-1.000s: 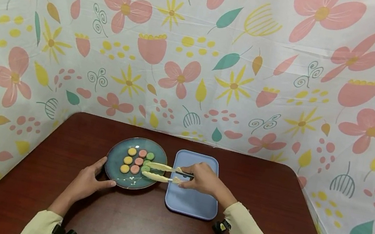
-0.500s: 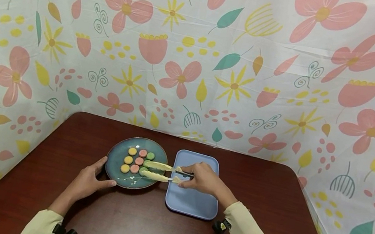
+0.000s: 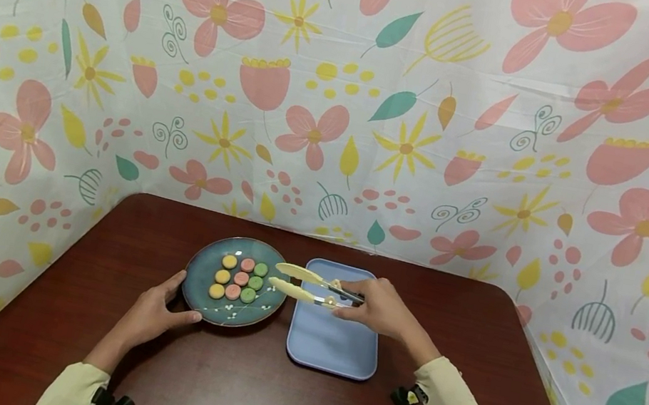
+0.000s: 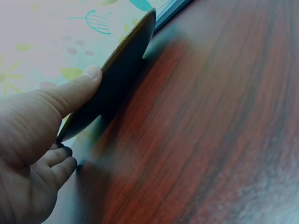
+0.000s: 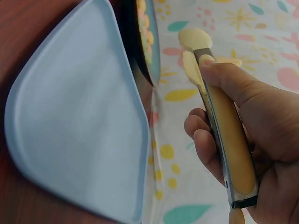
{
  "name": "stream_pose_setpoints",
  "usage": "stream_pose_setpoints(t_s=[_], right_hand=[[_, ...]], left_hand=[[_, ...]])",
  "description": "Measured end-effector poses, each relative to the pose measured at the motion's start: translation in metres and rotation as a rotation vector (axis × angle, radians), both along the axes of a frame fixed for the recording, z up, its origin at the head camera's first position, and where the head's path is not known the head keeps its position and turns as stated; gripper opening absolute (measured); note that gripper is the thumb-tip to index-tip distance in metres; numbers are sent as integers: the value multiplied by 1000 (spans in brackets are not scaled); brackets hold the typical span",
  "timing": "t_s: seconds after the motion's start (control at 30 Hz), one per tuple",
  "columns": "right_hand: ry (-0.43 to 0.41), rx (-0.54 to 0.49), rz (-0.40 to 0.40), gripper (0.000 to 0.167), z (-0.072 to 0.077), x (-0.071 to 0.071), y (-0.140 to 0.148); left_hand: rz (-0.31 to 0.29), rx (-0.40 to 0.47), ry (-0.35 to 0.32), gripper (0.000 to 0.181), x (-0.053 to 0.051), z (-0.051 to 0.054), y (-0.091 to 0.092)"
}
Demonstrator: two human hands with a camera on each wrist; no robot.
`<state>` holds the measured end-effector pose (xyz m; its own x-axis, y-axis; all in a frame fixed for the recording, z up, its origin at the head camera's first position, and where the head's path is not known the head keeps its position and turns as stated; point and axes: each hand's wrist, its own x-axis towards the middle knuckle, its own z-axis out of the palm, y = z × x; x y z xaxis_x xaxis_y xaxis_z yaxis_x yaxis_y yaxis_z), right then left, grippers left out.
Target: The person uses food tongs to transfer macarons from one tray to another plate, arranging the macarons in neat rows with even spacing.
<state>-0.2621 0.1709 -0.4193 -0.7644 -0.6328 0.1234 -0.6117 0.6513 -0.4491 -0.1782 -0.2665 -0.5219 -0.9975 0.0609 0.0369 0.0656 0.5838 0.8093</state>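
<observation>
My left hand (image 3: pixel 147 320) holds the near-left rim of a round teal plate (image 3: pixel 201 275), with thumb and fingers spread along the edge. In the left wrist view the thumb (image 4: pixel 79 91) lies against the plate's dark side (image 4: pixel 119 77). On the plate sit yellow macarons (image 3: pixel 222 276), pink macarons (image 3: pixel 241 279) and green macarons (image 3: pixel 255 283), in three columns. My right hand (image 3: pixel 384 308) grips a pair of tongs (image 3: pixel 310 285) with metal arms and cream tips. The tongs' tips are apart, with nothing between them, over the plate's right edge.
A blue rectangular tray (image 3: pixel 333 349) lies just right of the plate, below the tongs and right hand. The dark wooden table (image 3: pixel 239 390) extends in front. Flower-patterned cloth (image 3: pixel 338 125) hangs behind and at both sides.
The tongs have come off the green macarons and moved right and up with my right hand. All the macarons stay on the plate. My left hand has kept its place.
</observation>
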Motion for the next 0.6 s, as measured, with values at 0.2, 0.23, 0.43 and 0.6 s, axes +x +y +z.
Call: stream_pose_setpoints(t_s=[0.2, 0.23, 0.43, 0.6], right_hand=[[3, -31, -122, 60, 7, 10, 31], [2, -40, -148, 60, 7, 11, 36], [31, -73, -273, 62, 8, 22, 65], [56, -74, -373, 62, 8, 30, 89]], left_hand=[[-1, -10, -13, 111, 0, 2, 1], [1, -9, -16, 112, 0, 2, 0], [1, -15, -11, 112, 0, 2, 0], [0, -16, -18, 113, 0, 3, 0]])
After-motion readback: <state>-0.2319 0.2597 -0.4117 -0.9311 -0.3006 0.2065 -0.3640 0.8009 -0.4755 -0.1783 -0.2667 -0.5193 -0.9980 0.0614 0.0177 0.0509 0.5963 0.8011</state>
